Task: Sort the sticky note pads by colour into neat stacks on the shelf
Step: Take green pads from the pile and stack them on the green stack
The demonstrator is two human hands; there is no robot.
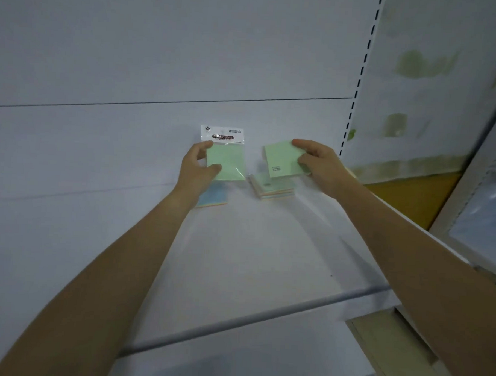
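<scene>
The left forearm [103, 281] and right forearm [414, 246] reach in from six o'clock across a white shelf [266, 259]. The left hand [196, 168] pinches a wrapped green pad [228, 161] between thumb and fingers, held upright above a blue-topped stack [213, 199] that lies at the hand's six o'clock. Just right of that, a skewed mixed-colour pile [272, 189] rests on the shelf. At the pile's twelve o'clock a second green pad [283, 161] hangs tilted, gripped along its right edge by the curled fingers and thumb of the right hand [319, 165]. Neither green pad is down yet. The slick wrapper could slide out of so light a pinch, and a low pass by either hand would likely topple the uneven pile.
</scene>
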